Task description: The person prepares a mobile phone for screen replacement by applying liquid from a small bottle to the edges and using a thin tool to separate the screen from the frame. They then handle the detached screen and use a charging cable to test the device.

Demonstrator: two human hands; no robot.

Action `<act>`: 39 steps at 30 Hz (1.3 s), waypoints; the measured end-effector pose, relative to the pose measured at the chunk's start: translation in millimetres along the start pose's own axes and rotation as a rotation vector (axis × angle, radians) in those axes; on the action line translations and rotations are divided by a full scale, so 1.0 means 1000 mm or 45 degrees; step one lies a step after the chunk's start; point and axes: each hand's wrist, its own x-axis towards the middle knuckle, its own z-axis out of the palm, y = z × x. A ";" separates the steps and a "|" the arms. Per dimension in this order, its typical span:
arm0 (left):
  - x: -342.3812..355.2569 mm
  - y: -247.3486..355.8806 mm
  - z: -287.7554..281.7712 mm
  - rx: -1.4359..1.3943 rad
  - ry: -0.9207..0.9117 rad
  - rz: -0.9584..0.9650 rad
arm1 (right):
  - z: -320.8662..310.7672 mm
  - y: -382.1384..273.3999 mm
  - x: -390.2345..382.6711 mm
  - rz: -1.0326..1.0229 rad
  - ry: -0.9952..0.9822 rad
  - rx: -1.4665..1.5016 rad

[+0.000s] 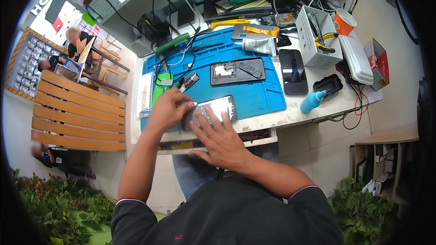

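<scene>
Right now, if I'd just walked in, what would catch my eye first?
Probably the bright blue mat across the workbench, with the right hand spread over a shiny phone-shaped panel at its near edge and the left hand at the panel's left end. Just beyond lies an opened phone, its insides showing. Off to the right, a turquoise bottle stands out on the white tabletop.

The single view comes from a wide fisheye worn on the head, at close range above the near edge of the desk [291,113], facing steeply down and forward over the hands [168,109] [222,143] and reaching well past the desk's left and right edges.
</scene>
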 end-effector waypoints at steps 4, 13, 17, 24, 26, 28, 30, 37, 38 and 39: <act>0.021 0.039 0.029 0.063 0.057 0.250 | 0.000 -0.002 0.001 0.008 -0.027 0.007; -0.001 0.008 0.009 0.170 0.106 0.151 | 0.000 -0.003 0.000 0.015 -0.007 0.006; -0.013 -0.010 -0.018 0.300 0.050 -0.045 | -0.001 -0.002 0.000 0.006 0.012 -0.014; 0.031 0.063 0.041 -0.022 0.177 0.405 | 0.004 -0.001 0.001 0.006 0.012 0.016; 0.037 0.064 0.057 -0.052 0.163 0.394 | 0.003 -0.001 0.002 0.006 0.001 0.023; 0.034 0.054 0.059 -0.009 0.167 0.351 | 0.001 -0.002 0.002 0.003 -0.016 0.037; 0.019 0.037 0.040 0.102 0.163 0.295 | 0.003 -0.002 0.000 0.020 -0.006 0.017; -0.002 -0.001 -0.018 0.457 0.059 0.134 | 0.002 -0.001 -0.001 0.008 0.023 0.006; 0.002 0.007 -0.015 0.354 0.065 0.159 | 0.002 -0.002 0.001 0.002 0.025 0.023; 0.011 0.023 -0.003 0.246 0.068 0.188 | 0.003 -0.002 0.001 0.000 0.022 0.035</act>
